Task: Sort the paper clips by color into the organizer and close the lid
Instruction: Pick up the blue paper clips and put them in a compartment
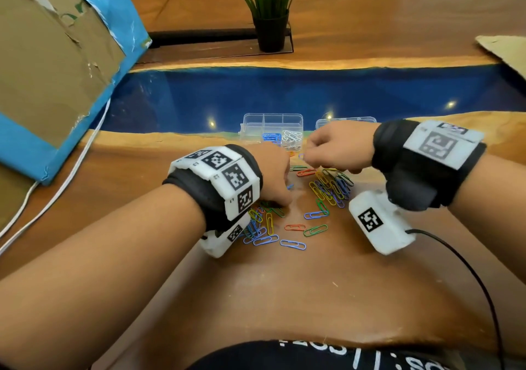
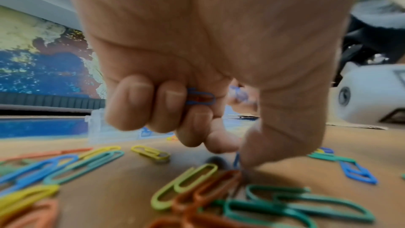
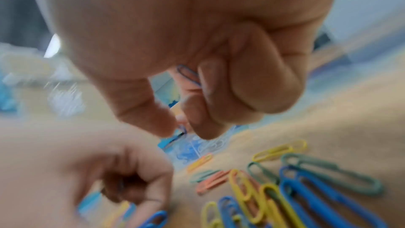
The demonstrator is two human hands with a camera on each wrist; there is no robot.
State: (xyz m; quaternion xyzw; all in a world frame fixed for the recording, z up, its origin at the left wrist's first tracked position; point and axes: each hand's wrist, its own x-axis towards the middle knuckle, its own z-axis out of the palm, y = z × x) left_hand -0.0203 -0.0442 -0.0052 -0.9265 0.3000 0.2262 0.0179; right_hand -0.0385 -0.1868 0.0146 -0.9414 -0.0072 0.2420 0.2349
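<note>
A clear organizer (image 1: 271,127) stands at the far edge of the wood, its lid (image 1: 345,120) open to the right. Blue clips (image 1: 270,137) and white clips (image 1: 291,140) lie in two of its compartments. Loose coloured paper clips (image 1: 330,190) are spread over the table between my hands. My left hand (image 2: 237,155) is low over the clips, its fingers curled round a blue clip (image 2: 200,99), while thumb and forefinger pinch another blue one on the table. My right hand (image 3: 181,127) hovers near the organizer, pinching a blue clip, with a further blue clip (image 3: 188,74) tucked in its curled fingers.
A cardboard box (image 1: 57,65) edged in blue tape stands at the left, with a white cable (image 1: 57,193) beside it. A potted plant (image 1: 270,13) is at the back. A black cable (image 1: 469,270) runs along the right. A cardboard sheet (image 1: 503,47) lies far right.
</note>
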